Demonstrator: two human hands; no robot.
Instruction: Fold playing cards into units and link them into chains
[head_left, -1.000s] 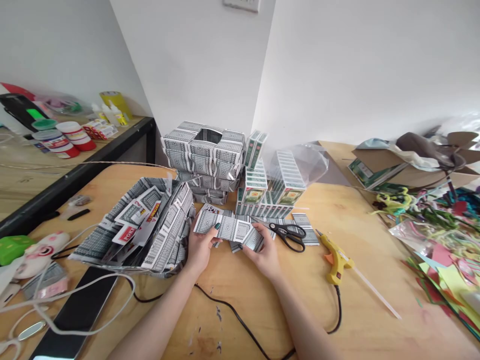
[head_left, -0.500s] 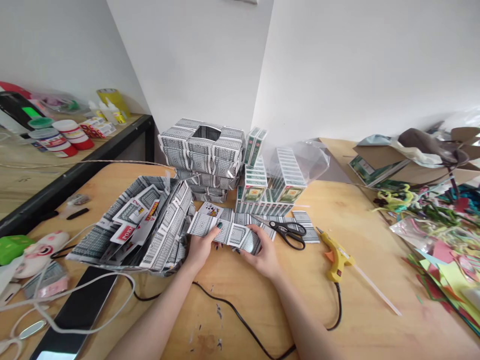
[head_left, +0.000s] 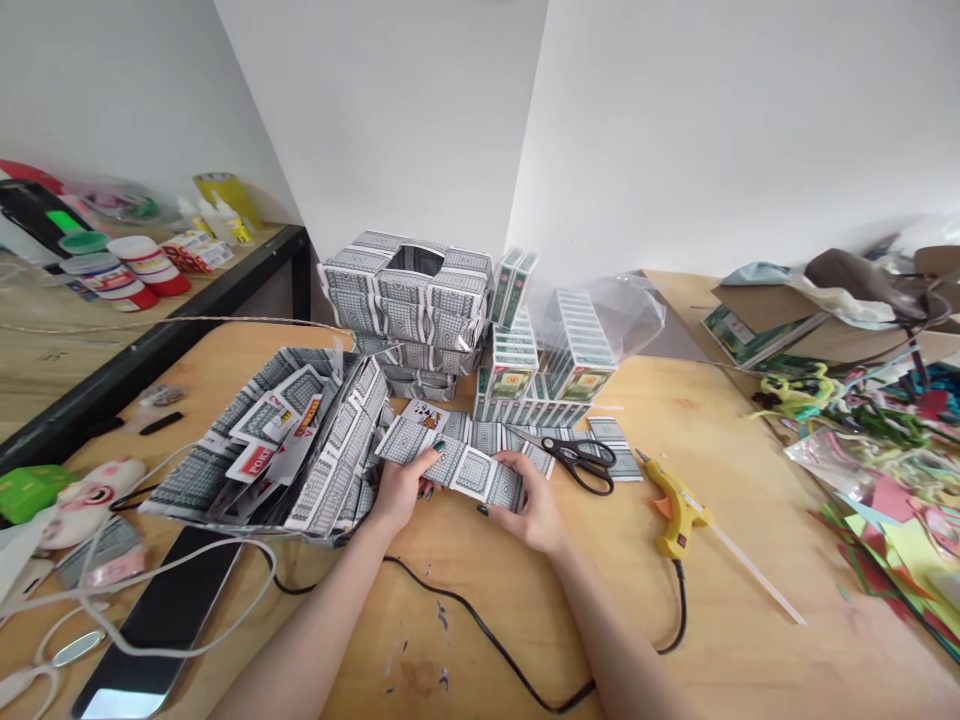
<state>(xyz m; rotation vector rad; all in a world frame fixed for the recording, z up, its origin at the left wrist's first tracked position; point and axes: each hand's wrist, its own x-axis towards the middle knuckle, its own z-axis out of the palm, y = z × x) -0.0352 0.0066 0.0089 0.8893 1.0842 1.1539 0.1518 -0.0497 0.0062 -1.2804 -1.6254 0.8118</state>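
Both my hands grip a strip of joined playing cards (head_left: 474,472), patterned grey backs facing up. My left hand (head_left: 405,488) pinches its left part, thumb on top. My right hand (head_left: 531,508) closes round the right end, thumb at the near edge. Just beyond the strip, more cards lie on the table, among them a face-up card (head_left: 424,414). Black-handled scissors (head_left: 581,462) rest right of my right hand, over some of these cards. Left of my left hand stands an open box made of playing cards (head_left: 337,450), with loose cards (head_left: 281,430) inside.
A card-covered box (head_left: 409,300) with a top opening stands at the back, beside stacked card packs (head_left: 532,412). A yellow glue gun (head_left: 679,515) lies right, its black cord (head_left: 480,620) crossing the front. Phone (head_left: 161,620) and white cable lie left; paper scraps (head_left: 892,540) far right.
The card strip has tilted slightly in my hands, and its glare on the right part is gone. Both hands keep their hold. The whole view has shifted slightly.
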